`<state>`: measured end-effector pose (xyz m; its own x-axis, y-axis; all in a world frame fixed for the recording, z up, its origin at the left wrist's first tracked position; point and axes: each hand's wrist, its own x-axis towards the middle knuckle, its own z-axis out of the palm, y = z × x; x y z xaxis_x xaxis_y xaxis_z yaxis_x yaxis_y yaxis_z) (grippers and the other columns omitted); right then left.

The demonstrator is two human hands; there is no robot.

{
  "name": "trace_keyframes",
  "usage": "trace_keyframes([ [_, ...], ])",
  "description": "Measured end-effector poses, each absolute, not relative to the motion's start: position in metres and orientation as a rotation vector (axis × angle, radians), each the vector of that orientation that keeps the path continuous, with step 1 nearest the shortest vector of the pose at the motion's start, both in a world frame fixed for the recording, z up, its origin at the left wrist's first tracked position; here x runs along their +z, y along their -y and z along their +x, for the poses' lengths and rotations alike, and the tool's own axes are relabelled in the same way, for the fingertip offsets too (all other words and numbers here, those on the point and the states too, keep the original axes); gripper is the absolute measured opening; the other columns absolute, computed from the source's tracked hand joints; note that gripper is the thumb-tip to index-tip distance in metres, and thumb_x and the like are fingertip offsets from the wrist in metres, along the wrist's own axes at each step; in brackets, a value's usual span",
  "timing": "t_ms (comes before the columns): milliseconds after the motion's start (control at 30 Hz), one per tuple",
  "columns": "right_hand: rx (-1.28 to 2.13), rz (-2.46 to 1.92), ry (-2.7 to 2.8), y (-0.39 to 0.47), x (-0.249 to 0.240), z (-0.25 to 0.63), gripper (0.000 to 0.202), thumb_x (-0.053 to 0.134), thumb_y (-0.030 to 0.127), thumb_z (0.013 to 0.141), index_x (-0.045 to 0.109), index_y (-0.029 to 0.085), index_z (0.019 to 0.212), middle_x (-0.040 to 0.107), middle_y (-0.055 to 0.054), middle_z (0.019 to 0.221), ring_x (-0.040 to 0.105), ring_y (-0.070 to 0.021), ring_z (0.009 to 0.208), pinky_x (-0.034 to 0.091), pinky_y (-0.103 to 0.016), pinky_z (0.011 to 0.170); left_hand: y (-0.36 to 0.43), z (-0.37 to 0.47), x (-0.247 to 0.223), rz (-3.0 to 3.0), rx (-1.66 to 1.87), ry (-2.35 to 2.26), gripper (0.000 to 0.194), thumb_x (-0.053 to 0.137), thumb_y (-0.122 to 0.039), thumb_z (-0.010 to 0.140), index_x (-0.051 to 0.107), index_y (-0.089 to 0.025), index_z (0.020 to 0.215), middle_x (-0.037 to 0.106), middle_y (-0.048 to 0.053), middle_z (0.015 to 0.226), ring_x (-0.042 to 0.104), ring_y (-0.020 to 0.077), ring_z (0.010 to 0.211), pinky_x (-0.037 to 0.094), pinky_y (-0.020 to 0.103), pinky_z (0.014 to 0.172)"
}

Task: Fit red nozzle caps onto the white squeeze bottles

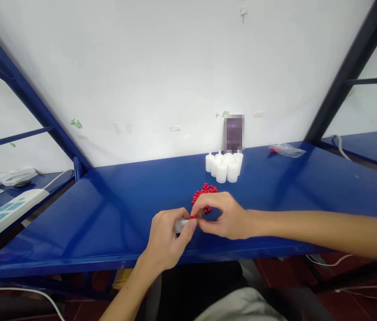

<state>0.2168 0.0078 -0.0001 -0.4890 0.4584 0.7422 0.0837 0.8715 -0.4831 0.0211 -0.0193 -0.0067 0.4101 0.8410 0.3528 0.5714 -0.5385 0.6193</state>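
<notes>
A white bottle (pixel 180 225) is gripped by the curled left hand (pixel 165 236) over the blue surface (pixel 114 209); at its tip, a red cap (pixel 192 217) is pinched between thumb and forefinger of the right hand (pixel 229 218).

1. Looks like a small workshop, probably for light handwork.
2. Shows at the centre a blue work table (pixel 124 191); on it, slightly toward three o'clock, grouped white bottles (pixel 221 172), and toward five, a heap of small red pieces (pixel 208 189).
3. Has painted frames: a blue frame (pixel 24 86) at ten o'clock, a black frame (pixel 355 58) at two.
4. Has at twelve o'clock a plain white wall (pixel 188 58) with rough patches.
5. Includes a power strip (pixel 12 207) around nine, and dark red floor tiles (pixel 275 278) between four and five.
</notes>
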Motion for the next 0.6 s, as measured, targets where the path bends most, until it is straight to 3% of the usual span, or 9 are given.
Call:
trace_keyframes([
  [367,0.469,-0.232,2.060,-0.010,-0.014,0.196,0.007,0.055,0.017,0.091,0.056,0.018,0.098,0.065,-0.005,0.086,0.061,-0.0131,0.076,0.053,-0.026,0.069,0.017,0.017,-0.014,2.172,0.999,-1.104,0.043,0.046,-0.046,0.092,0.039,-0.017,0.062,0.029,-0.003,0.060,0.025,0.0095,0.057,0.019,0.026,0.055],
  [600,0.454,-0.243,2.054,-0.011,-0.018,0.196,0.011,0.058,0.014,0.088,0.055,0.021,0.096,0.065,-0.003,0.085,0.063,-0.0139,0.076,0.054,-0.026,0.069,0.017,0.016,-0.011,2.200,0.941,-1.111,0.037,0.047,-0.040,0.091,0.042,-0.016,0.063,0.031,-0.003,0.062,0.026,0.0099,0.058,0.020,0.026,0.056],
])
